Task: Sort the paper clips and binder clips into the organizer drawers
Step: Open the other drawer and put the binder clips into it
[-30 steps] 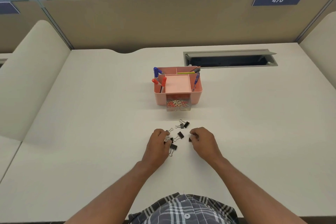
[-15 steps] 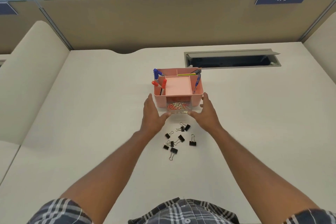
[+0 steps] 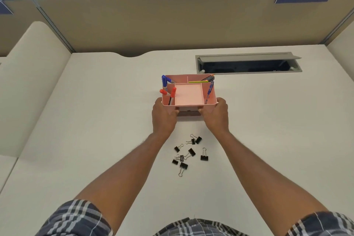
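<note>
A pink organizer [image 3: 188,95] stands mid-desk with pens and markers in its side compartments. Its clear front drawer [image 3: 188,109] is pushed in, so the paper clips inside are hidden. My left hand [image 3: 164,118] holds the organizer's front left corner, thumb at the drawer front. At the front right corner, my right hand [image 3: 216,115] holds it the same way. Several black binder clips [image 3: 188,154] lie scattered on the desk nearer to me, between my forearms and apart from both hands.
A grey cable hatch [image 3: 249,63] stands open in the desk behind and right of the organizer. A tan partition wall [image 3: 172,25] closes the desk's far side, and rounded side panels flank it.
Both hands left the binder clips and reached forward to the organizer. The drawer, pulled out with coloured paper clips showing, is now pushed in.
</note>
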Tool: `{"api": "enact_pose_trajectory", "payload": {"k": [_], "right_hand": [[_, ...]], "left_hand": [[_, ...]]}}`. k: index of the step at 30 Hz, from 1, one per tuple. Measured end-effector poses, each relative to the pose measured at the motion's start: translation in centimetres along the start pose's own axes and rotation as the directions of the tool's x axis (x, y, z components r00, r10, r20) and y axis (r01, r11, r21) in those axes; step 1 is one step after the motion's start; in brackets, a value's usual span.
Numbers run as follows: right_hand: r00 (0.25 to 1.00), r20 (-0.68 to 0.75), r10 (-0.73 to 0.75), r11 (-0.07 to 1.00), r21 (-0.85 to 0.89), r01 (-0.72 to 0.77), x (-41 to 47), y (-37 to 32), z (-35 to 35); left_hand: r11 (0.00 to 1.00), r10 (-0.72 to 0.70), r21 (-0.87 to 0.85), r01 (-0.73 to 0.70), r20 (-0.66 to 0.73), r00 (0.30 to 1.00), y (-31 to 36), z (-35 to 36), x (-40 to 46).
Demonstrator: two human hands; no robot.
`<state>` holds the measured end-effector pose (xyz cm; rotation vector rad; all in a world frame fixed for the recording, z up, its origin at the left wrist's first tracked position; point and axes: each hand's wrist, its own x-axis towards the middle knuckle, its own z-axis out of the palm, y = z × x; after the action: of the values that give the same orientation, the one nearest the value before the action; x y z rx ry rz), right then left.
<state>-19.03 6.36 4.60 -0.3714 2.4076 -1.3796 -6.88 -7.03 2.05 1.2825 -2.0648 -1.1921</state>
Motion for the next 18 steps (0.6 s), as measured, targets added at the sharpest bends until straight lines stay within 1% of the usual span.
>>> {"api": "enact_pose_trajectory", "payload": {"k": [3,5,6,7,8,9,11,12,14,18], "right_hand": [[1.000,0.006,0.018,1.000,-0.009,-0.017,0.2,0.7,0.0],[0.999,-0.031,0.044,0.999,-0.021,-0.044,-0.3,1.4,0.1],[0.997,-0.055,0.045,0.998,-0.042,-0.047,-0.9,1.9,0.2],[0.998,-0.064,0.015,0.996,-0.092,-0.021,-1.7,2.4,0.4],[0.998,-0.045,-0.051,0.983,-0.176,0.042,-2.5,3.1,0.7],[0.990,0.008,-0.138,0.951,-0.278,0.135,-3.3,3.5,1.1],[0.936,0.173,-0.308,0.828,-0.435,0.353,-4.3,4.2,2.0],[0.901,0.248,-0.356,0.767,-0.473,0.433,-4.4,4.3,2.4],[0.863,0.329,-0.383,0.695,-0.513,0.504,-3.9,4.0,3.0],[0.846,0.377,-0.376,0.646,-0.548,0.531,-2.8,3.0,3.2]], "left_hand": [[1.000,-0.005,0.014,0.006,-0.005,1.000,-0.4,0.1,-0.1],[0.999,-0.024,0.029,0.025,-0.016,1.000,-0.9,0.0,-0.6],[0.998,-0.041,0.045,0.042,-0.024,0.999,-1.2,-0.1,-1.0],[0.996,-0.057,0.064,0.059,-0.030,0.998,-1.6,-0.1,-1.6],[0.994,-0.065,0.084,0.067,-0.031,0.997,-2.0,-0.2,-2.3],[0.992,-0.067,0.105,0.070,-0.027,0.997,-2.4,-0.2,-3.1],[0.987,-0.060,0.147,0.059,0.001,0.998,-3.3,-0.2,-4.7],[0.985,-0.044,0.165,0.040,0.021,0.999,-3.7,-0.2,-5.4],[0.981,0.003,0.195,-0.014,0.059,0.998,-4.2,-0.2,-6.7],[0.974,0.049,0.216,-0.070,0.099,0.994,-4.6,-0.2,-8.1]]}}
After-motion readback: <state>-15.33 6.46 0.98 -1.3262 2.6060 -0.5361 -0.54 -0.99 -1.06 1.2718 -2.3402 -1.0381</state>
